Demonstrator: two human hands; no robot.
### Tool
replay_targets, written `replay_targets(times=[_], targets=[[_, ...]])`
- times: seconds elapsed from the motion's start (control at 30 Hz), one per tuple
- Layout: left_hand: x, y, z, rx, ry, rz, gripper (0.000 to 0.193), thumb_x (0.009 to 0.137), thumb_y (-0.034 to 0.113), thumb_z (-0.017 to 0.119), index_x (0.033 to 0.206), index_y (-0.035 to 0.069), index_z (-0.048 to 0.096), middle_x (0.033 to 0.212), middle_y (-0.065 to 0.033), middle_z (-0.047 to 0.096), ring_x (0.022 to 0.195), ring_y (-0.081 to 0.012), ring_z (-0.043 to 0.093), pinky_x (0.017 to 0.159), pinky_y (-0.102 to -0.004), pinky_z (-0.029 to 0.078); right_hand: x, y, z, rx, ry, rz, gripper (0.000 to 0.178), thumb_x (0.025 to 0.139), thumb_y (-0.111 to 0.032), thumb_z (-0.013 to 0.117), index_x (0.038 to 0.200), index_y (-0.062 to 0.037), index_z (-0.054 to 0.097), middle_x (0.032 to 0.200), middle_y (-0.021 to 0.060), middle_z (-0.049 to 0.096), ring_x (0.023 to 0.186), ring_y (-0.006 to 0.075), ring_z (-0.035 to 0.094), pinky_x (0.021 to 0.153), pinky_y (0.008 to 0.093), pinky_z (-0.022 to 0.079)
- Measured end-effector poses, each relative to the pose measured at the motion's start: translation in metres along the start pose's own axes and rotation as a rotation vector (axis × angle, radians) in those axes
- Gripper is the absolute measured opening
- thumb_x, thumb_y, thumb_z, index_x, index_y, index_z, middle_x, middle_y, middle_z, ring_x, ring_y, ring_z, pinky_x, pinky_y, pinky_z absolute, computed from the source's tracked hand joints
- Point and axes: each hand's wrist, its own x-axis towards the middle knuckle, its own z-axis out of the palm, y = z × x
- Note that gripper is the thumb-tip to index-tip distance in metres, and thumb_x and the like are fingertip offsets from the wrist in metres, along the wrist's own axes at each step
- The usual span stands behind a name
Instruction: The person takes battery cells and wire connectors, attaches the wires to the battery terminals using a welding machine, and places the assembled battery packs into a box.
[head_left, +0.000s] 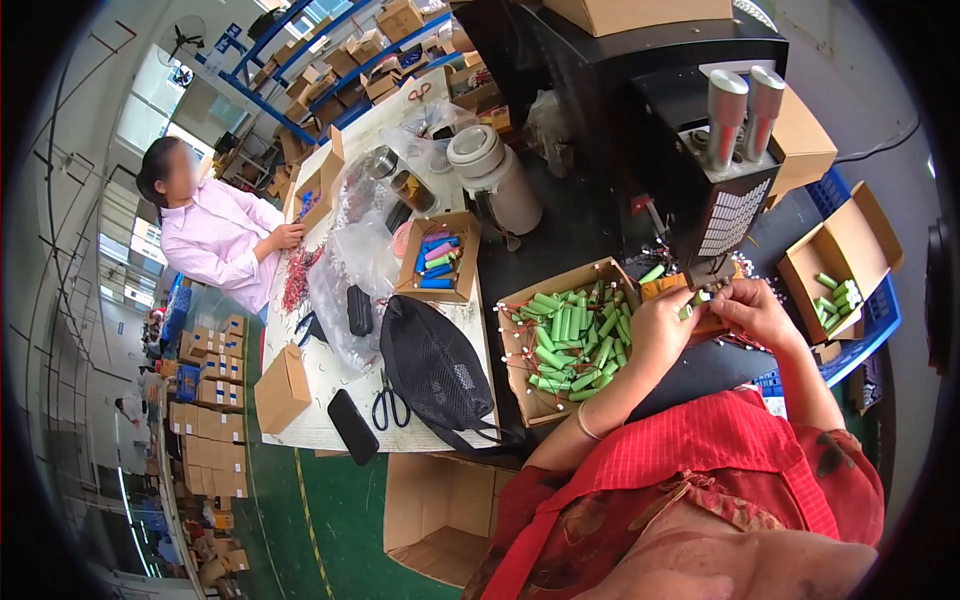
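Observation:
Under the head of a black machine (735,205) with two silver cylinders on top, my hands are close together. My left hand (660,330) is closed round a green battery cell (686,312), whose end shows between the fingers. Beside it, my right hand (757,312) is pinched; whatever its fingertips hold is too small to make out. A cardboard box (545,408) full of green battery cells with thin wires and white connectors is just left of my left hand. Another green cell (652,273) lies behind that hand.
Right of the machine, an open carton (868,235) with green cells stands on a blue crate (878,312). Leftward are a large flask (500,185), a box of coloured cells (462,288), a black mesh bag (432,365), scissors (390,403) and a phone (352,425). A co-worker (220,225) stands across the white table.

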Motion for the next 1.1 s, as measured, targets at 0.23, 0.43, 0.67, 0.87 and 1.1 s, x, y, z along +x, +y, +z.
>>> replay_targets(times=[0.23,0.43,0.67,0.87,1.1], targets=[[0.001,0.003,0.000,-0.001,-0.013,0.045,0.027,0.071,0.012,0.067,0.097,0.006,0.063,0.088,-0.0127,0.063,0.077,-0.0293,0.062,0.064,-0.0333,0.049,-0.003,0.001,-0.004,0.006,0.013,-0.027,0.019,0.085,-0.019,0.058,0.076,-0.0029,0.058,0.058,-0.0023,0.050,0.048,0.0033,0.044,0.042,0.0186,0.034],[-0.002,0.002,0.001,0.009,-0.028,0.053,0.026,0.072,0.013,0.066,0.096,0.003,0.063,0.088,-0.0143,0.063,0.077,-0.0304,0.062,0.065,-0.0340,0.049,-0.009,0.004,-0.004,0.034,0.046,-0.039,0.018,0.085,-0.020,0.059,0.077,-0.0038,0.059,0.059,-0.0029,0.051,0.050,0.0033,0.044,0.045,0.0183,0.034],[0.005,-0.018,0.003,0.095,-0.012,0.032,0.024,0.073,0.016,0.066,0.090,0.001,0.063,0.081,-0.0169,0.063,0.073,-0.0329,0.061,0.063,-0.0359,0.048,0.005,0.013,-0.001,0.110,0.009,-0.054,0.018,0.085,-0.019,0.058,0.079,-0.0028,0.059,0.061,-0.0029,0.051,0.051,0.0034,0.043,0.045,0.0178,0.032],[0.005,-0.028,0.010,0.069,-0.002,-0.025,0.023,0.071,0.014,0.067,0.090,0.002,0.063,0.082,-0.0155,0.063,0.073,-0.0312,0.062,0.062,-0.0353,0.048,0.016,0.024,-0.001,0.100,-0.057,-0.023,0.019,0.085,-0.023,0.059,0.078,-0.0048,0.061,0.056,-0.0031,0.050,0.047,0.0040,0.044,0.043,0.0191,0.034],[0.007,-0.024,0.012,0.065,-0.005,-0.048,0.018,0.072,0.012,0.064,0.087,0.003,0.062,0.076,-0.0156,0.062,0.068,-0.0324,0.061,0.058,-0.0357,0.046,0.022,0.020,-0.002,0.154,-0.061,0.034,0.018,0.084,-0.021,0.059,0.076,-0.0052,0.060,0.055,-0.0024,0.050,0.045,0.0049,0.044,0.041,0.0190,0.034]])
